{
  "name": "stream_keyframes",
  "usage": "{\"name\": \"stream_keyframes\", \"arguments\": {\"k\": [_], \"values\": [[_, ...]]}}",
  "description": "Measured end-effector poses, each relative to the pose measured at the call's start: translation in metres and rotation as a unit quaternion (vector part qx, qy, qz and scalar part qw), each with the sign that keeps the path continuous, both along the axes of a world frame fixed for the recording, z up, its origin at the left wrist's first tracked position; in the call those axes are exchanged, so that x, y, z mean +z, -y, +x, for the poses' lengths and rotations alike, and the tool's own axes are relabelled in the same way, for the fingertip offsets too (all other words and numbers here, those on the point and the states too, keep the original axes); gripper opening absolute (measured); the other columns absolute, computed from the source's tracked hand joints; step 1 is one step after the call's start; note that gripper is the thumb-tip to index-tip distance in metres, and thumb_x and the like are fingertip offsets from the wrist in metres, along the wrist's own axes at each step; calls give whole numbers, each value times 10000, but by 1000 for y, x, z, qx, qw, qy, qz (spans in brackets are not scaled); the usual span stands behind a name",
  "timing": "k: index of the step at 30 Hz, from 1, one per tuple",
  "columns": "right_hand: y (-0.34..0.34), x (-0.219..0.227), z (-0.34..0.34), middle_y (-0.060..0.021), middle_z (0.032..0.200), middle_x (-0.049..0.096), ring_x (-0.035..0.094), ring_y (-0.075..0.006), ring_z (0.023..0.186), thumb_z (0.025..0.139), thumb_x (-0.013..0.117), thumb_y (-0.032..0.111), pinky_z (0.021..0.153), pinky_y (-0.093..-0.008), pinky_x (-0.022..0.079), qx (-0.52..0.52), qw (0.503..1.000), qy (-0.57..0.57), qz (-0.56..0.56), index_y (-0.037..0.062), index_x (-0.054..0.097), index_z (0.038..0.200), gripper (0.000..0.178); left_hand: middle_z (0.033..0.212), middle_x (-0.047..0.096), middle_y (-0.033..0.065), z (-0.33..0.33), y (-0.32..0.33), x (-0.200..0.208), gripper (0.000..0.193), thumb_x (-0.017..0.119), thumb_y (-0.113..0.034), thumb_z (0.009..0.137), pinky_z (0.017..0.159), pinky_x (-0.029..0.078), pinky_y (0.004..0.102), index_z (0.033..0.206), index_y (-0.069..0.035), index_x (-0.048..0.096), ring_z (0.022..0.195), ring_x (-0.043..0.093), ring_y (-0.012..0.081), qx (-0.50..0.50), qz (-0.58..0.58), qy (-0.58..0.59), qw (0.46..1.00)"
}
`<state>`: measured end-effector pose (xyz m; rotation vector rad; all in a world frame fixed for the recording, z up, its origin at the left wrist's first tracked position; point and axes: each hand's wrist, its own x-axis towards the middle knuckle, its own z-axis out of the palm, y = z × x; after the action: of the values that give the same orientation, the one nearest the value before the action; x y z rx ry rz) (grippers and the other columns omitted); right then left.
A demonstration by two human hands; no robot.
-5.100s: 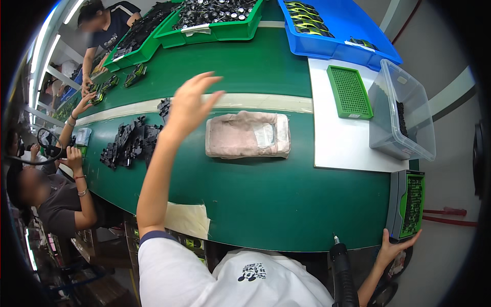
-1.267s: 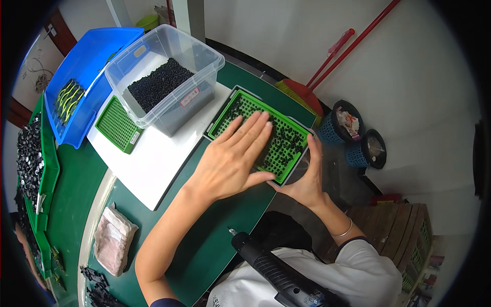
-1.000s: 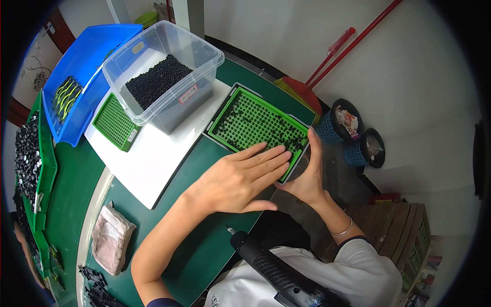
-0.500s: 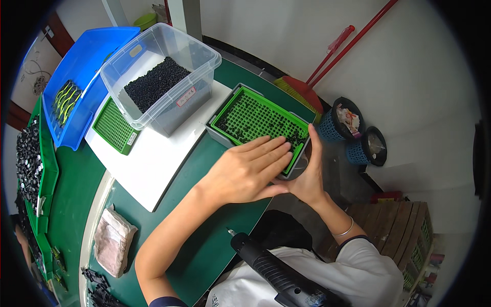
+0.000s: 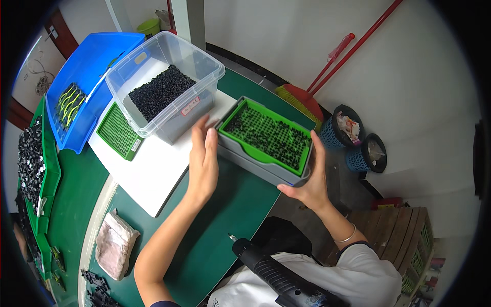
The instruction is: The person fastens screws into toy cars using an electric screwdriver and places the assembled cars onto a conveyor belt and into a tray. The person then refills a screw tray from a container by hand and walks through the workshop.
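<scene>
A green perforated tray sits in a grey box, with many small black parts scattered over its grid. My right hand holds the box by its right end, thumb on the near side and fingers along the far side. My left hand is upright at the box's left end with its fingers stretched out; whether its fingertips touch the box I cannot tell. Behind it stands a clear plastic bin partly filled with small black parts.
A second green perforated tray lies on a white board beside the bin. Further left are a blue bin and a green bin of black parts. A black electric screwdriver points in from the lower edge. Two wastebaskets stand at right.
My left hand has moved off the tray's surface to the box's left end. The black parts are spread more widely over the grid. My right hand stays at the right end.
</scene>
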<state>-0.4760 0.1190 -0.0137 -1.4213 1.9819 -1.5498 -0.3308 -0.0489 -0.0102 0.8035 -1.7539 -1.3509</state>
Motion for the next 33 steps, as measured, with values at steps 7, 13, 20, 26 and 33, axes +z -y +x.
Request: {"name": "stream_keyframes", "arguments": {"k": [7, 13, 20, 26, 33], "values": [[2, -9, -4, -168, 1298, 312, 356, -265, 1203, 542, 785, 226, 1019, -371, 278, 6, 999, 37, -6, 29, 74, 1375, 1113, 1226, 448, 252, 4, -9, -17, 605, 278, -420, 932, 1006, 249, 345, 1249, 89, 361, 1191, 391, 314, -20, 45, 10, 999], [7, -7, -5, -162, 1308, 301, 351, -256, 1206, 504, 792, 143, 1021, -365, 274, 20, 999, 37, 6, 43, 38, 1382, 1161, 1211, 475, 222, 7, -6, -29, 578, 299, -410, 920, 999, 262, 333, 1236, 64, 397, 1167, 416, 310, 25, 10, 29, 999], [4, -4, -5, -164, 1309, 301, 347, -255, 1210, 502, 788, 112, 1024, -367, 272, 29, 999, 26, 23, 54, 30, 1386, 1165, 1048, 558, 197, 11, -7, -20, 516, 331, -351, 904, 926, 326, 319, 1233, 37, 414, 1013, 501, 267, -22, 0, -16, 1000], [3, -1, -4, -169, 1314, 293, 339, -265, 1215, 507, 797, 127, 1027, -377, 270, 17, 998, -38, 44, 40, 37, 1381, 1162, 764, 520, 118, 11, -5, -31, 596, 314, -470, 897, 803, 366, 302, 1220, 16, 434, 770, 470, 197, 5, -62, -39, 997], [-5, -5, 3, -208, 1337, 241, 313, -306, 1229, 488, 836, 165, 1025, -406, 255, -3, 985, -172, 10, 6, 83, 1364, 1166, 601, 327, 19, 14, -7, -20, 628, 255, -519, 896, 602, 292, 266, 1212, -14, 453, 605, 335, 129, -6, 21, 5, 1000]]}}
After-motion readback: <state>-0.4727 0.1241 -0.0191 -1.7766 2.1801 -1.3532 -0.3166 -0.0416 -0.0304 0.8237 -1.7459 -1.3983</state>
